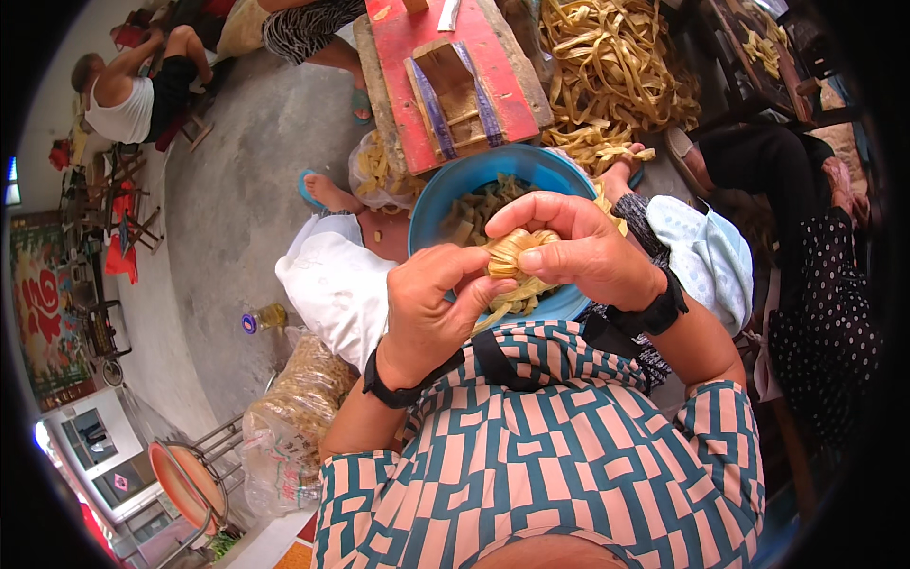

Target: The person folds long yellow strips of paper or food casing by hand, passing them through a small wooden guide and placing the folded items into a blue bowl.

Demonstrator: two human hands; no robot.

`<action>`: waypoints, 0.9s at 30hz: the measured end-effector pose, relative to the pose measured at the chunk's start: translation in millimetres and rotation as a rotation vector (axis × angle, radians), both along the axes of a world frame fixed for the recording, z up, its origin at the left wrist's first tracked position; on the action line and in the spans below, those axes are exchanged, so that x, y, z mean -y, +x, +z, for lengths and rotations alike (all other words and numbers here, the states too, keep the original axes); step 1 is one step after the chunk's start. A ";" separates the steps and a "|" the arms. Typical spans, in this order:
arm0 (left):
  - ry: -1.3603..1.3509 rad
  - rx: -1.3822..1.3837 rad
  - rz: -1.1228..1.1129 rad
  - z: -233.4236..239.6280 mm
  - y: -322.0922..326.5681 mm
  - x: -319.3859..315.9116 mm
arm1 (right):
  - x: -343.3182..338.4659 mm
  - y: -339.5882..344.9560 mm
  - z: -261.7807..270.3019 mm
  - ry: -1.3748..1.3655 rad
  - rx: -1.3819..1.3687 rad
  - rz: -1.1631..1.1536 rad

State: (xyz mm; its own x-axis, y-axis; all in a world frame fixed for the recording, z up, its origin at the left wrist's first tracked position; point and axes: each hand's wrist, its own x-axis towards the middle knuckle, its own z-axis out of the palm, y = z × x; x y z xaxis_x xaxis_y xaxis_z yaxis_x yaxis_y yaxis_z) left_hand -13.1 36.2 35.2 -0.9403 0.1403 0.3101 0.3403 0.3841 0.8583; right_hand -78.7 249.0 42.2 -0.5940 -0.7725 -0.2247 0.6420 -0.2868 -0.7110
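Between my two hands is a small bundle of wound yellow-brown flat strips (506, 254), held above a blue plastic basin (426, 206). My right hand (579, 245) curls over it from the right, with the thumb pressed on its side. From the left, the thumb and forefinger of my left hand (437, 295) pinch its edge. A loose strip (508, 307) trails down from the bundle past my left thumb. Inside the basin lie many folded greenish-brown pieces (487, 203), partly hidden by my hands.
Beyond the basin stands a red-topped wooden bench (398, 85) bearing a wooden frame (455, 92). A heap of long strips (611, 64) lies right of it. A filled plastic bag (298, 405) and a jar (264, 318) are at left. Seated people (817, 284) are nearby.
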 end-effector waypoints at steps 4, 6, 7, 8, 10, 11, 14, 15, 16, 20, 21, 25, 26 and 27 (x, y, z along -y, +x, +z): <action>0.106 0.335 -0.051 1.8 -4.4 4.0 | 9.9 7.3 -20.9 0.283 -0.634 -0.187; 0.324 0.457 0.026 9.2 -3.5 16.6 | -12.2 -2.3 0.2 0.317 -0.558 -0.105; 0.541 0.574 0.110 12.9 -2.3 22.0 | -22.8 -7.1 7.7 0.345 -0.481 -0.017; 0.540 0.508 0.120 15.2 -0.6 24.8 | -26.3 -6.9 7.9 0.384 -0.715 -0.068; 0.564 0.500 0.133 11.6 -0.9 22.2 | -28.5 -7.4 7.6 0.440 -0.819 -0.041; 0.585 0.492 0.147 8.6 -1.1 21.5 | -28.8 -7.6 7.0 0.493 -0.922 -0.014; 0.571 0.542 0.102 -0.8 -3.9 23.1 | -25.1 -5.8 -22.2 0.546 -1.071 -0.062; 0.539 0.560 0.080 -2.0 -4.3 24.0 | -22.6 -6.7 -28.1 0.558 -1.251 -0.105; 0.501 0.503 0.095 -2.8 -4.4 26.1 | -23.1 -3.2 -24.7 0.649 -1.310 -0.157; 0.362 0.286 0.201 1.3 -7.8 43.1 | -29.1 -5.4 -19.4 0.747 -1.685 -0.289; 0.311 0.270 0.204 8.6 -7.4 42.4 | -30.0 -5.5 -19.6 0.765 -1.765 -0.289; -0.534 -0.242 -0.178 30.8 -25.2 8.2 | -19.3 -1.0 -12.6 0.727 -1.902 -0.218; -0.598 -0.276 -0.205 23.5 -23.8 1.0 | -14.9 2.0 -11.2 0.693 -1.895 -0.187; -0.663 -0.313 -0.229 15.4 -19.3 -2.3 | -9.1 8.6 -8.7 0.667 -1.872 -0.236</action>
State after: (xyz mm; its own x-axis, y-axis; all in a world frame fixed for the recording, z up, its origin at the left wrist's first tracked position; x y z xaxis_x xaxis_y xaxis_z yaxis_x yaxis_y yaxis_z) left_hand -32.4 38.5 50.6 -0.7478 0.5702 0.3401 0.6624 0.6756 0.3238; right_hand -70.1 258.1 33.6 -0.4485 -0.7310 0.5143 -0.8890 0.3055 -0.3411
